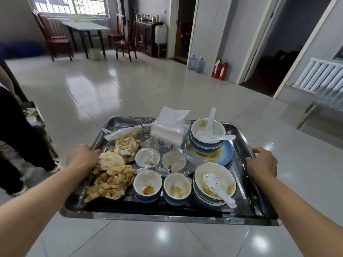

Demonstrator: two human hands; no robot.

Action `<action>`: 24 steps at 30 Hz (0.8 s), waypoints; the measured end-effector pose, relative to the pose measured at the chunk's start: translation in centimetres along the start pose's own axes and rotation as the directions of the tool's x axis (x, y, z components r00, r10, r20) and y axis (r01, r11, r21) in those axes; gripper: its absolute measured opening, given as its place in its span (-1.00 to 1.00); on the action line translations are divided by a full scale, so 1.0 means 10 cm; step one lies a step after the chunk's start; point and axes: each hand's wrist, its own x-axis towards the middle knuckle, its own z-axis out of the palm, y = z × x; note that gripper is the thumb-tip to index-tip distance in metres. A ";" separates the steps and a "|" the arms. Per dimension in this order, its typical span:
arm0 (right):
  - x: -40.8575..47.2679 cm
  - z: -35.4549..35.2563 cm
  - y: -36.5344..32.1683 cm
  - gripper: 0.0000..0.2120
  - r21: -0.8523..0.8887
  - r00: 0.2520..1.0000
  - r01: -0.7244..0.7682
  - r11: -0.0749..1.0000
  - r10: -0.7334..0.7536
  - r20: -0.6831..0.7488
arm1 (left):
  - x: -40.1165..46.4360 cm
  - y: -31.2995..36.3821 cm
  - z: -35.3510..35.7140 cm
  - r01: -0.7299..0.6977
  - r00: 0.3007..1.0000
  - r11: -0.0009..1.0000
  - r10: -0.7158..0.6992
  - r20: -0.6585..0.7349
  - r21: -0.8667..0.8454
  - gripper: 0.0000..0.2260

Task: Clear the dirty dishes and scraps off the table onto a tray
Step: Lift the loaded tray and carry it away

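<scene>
Up off the floor: the tray (pixel 258 210) is held in the air over shiny floor tiles, one hand on each side.
Left hand (pixel 81 157): it grips the left rim of the tray. Its fingers (pixel 96 151) are curled over the edge, touching the napkins.
Right hand (pixel 261 164): it grips the right rim. Its fingers (pixel 257 150) curl round the edge.
Chopsticks (pixel 185 212): dark sticks lie flat along the near edge of the tray.
Napkins (pixel 111 179): a crumpled, brown-stained pile fills the left part of the tray.
Cups (pixel 147 184): two small dirty cups stand side by side in the near middle. Two more sit just behind them with clear plastic wrap over them.
Near bowls (pixel 215 182): a stack of blue bowls sits at the near right, with a white spoon (pixel 217 188) lying in the top one.
Far bowls (pixel 207 134): another stack sits at the far right on a blue plate (pixel 225 153), with two white spoons in the top bowl.
Tissue pack (pixel 168 128): a clear pack of white tissues stands at the far middle, one sheet sticking up.
Glass (pixel 146 128): a clear glass stands just left of the tissue pack.
Other person (pixel 20 127): someone in dark clothes stands at the left, well apart from the tray.
Far room: a bench (pixel 85 26) with red chairs stands by the window. Two water jugs (pixel 196 64) and two red fire extinguishers (pixel 220 69) stand by the right wall.
</scene>
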 end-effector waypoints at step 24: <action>4.38 3.24 -3.46 -0.70 0.015 0.966 0.198 0.980 -0.198 0.168 | 4.76 2.15 0.66 0.252 0.960 0.966 -0.257 -0.110 -0.060 -0.71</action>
